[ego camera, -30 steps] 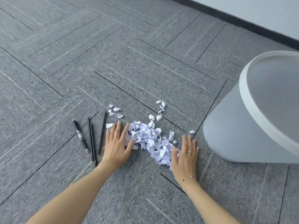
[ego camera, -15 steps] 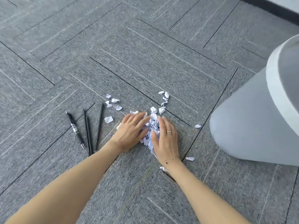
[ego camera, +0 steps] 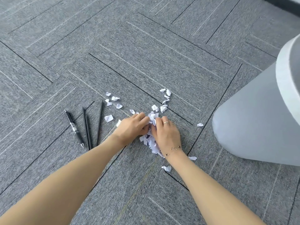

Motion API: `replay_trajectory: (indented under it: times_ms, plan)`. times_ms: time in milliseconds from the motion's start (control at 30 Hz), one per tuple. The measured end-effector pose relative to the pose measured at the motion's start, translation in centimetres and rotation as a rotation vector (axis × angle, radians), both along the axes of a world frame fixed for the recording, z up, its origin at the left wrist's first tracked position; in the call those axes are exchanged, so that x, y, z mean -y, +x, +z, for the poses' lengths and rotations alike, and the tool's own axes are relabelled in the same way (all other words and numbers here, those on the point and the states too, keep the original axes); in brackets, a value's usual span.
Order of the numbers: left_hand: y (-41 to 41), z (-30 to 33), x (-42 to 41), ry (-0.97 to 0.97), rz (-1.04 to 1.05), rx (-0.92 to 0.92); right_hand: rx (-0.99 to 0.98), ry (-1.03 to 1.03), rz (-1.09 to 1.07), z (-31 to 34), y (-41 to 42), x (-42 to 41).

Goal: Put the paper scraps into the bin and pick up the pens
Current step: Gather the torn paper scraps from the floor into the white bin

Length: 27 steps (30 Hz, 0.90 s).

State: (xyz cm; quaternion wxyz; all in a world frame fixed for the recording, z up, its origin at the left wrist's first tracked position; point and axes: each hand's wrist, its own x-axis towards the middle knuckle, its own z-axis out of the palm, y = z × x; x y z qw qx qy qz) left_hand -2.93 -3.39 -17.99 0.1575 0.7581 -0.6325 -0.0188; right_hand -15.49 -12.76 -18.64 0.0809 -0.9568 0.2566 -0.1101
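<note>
A heap of white paper scraps (ego camera: 151, 140) lies on the grey carpet, squeezed between my two hands. My left hand (ego camera: 131, 127) presses it from the left and my right hand (ego camera: 167, 133) from the right, fingers curled around the paper. Loose scraps (ego camera: 113, 99) lie scattered beyond and left of the heap, more loose scraps (ego camera: 164, 101) lie past it, and a few lie near my right wrist. A black click pen (ego camera: 74, 128) and three thin black pens (ego camera: 88, 129) lie on the carpet left of my left hand. The pale grey bin (ego camera: 253, 120) stands at the right.
Grey carpet tiles (ego camera: 146, 46) cover the floor all around. A dark skirting strip (ego camera: 282, 2) runs along the wall at the top right. The bin's white rim (ego camera: 285, 65) rises at the right edge of view.
My hands have swept inward from either side of the spread scraps and bunched them into a tight heap. The view has shifted, so the bin sits further right.
</note>
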Motion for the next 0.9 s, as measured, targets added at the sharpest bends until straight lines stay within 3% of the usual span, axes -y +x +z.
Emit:
replay_trajectory:
  times_ms: [133, 267, 533, 900]
  plan:
    - [-0.1, 0.6, 0.4, 0.073, 0.087, -0.158, -0.165, 0.075, 0.031, 1.2, 0.6, 0.6]
    - [-0.3, 1.3, -0.3, 0.281, 0.198, -0.331, -0.281, 0.151, 0.019, 2.4, 0.9, 0.8]
    - [-0.6, 3.5, -1.8, 0.304, 0.295, -0.386, -0.34, 0.232, -0.005, 5.4, 0.0, 0.7]
    - [0.5, 12.7, -0.9, 0.296, 0.201, -0.383, -0.317, 0.319, -0.099, 13.5, 0.9, 1.8]
